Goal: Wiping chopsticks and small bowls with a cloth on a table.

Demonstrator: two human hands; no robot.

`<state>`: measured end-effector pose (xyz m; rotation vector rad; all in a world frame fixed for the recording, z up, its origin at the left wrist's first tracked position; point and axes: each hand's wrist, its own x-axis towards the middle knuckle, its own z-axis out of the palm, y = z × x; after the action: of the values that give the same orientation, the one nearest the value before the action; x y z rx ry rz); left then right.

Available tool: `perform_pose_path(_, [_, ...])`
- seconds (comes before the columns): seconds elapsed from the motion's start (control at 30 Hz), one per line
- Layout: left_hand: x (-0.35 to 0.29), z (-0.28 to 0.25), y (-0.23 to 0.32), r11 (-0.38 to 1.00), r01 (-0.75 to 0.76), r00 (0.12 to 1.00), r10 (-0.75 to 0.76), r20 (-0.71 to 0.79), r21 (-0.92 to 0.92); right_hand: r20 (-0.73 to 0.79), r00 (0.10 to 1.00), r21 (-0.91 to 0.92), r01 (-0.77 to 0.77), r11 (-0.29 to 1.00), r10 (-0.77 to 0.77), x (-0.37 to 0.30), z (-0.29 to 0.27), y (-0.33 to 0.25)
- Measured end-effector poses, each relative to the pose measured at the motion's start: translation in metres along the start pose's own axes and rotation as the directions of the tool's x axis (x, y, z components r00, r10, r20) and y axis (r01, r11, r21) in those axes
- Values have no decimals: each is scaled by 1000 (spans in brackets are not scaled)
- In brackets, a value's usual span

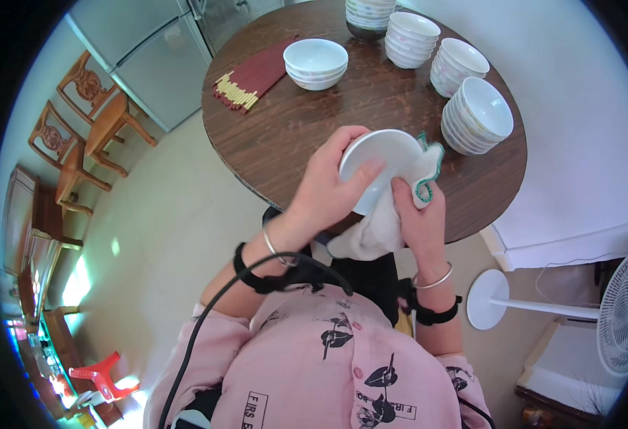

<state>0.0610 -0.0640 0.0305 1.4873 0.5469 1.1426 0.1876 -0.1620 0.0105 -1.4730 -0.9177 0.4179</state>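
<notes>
A white bowl (368,151) is tilted above the near edge of the round table, its inside turned up toward me. My left hand (332,179) grips its left rim, the thumb over the inside and the other fingers behind. At the bowl's right rim my right hand (422,211) is closed on a white cloth (371,232) with a green edge. The cloth is bunched against the rim and drapes down below the bowl. Fingers behind the bowl and cloth are hidden.
On the brown table (271,150) stand a short bowl stack (316,64), a bundle of chopsticks (256,75) and several taller stacks along the right, the nearest a bowl stack (477,118). A white fan (489,299) is at right; wooden chairs (103,118) and a red stool (103,375) are at left.
</notes>
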Motion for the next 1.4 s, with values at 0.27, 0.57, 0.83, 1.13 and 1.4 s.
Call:
perform_pose_path(0.27, [7, 16, -3, 996, 22, 998, -28, -61, -86, -191, 969, 48, 166, 985, -154, -15, 29, -23])
perform_pose_path(0.57, [-11, 6, -11, 619, 592, 796, -549, 255, -516, -82, 995, 533, -5, 846, 58, -9, 21, -13])
perform_pose_path(0.83, [-15, 0, -3, 682, 679, 712, -522, 470, -272, 265, 937, 618, -348, 705, 230, 0, 5, -48])
perform_pose_path(1.13, [-12, 10, -25, 766, 556, 830, -496, 254, -322, 151, 927, 395, -374, 839, 342, -13, 17, 0])
perform_pose_path(1.4, [-13, -1, -19, 730, 664, 736, -602, 310, -159, 59, 991, 440, -136, 888, 122, -6, 8, -7])
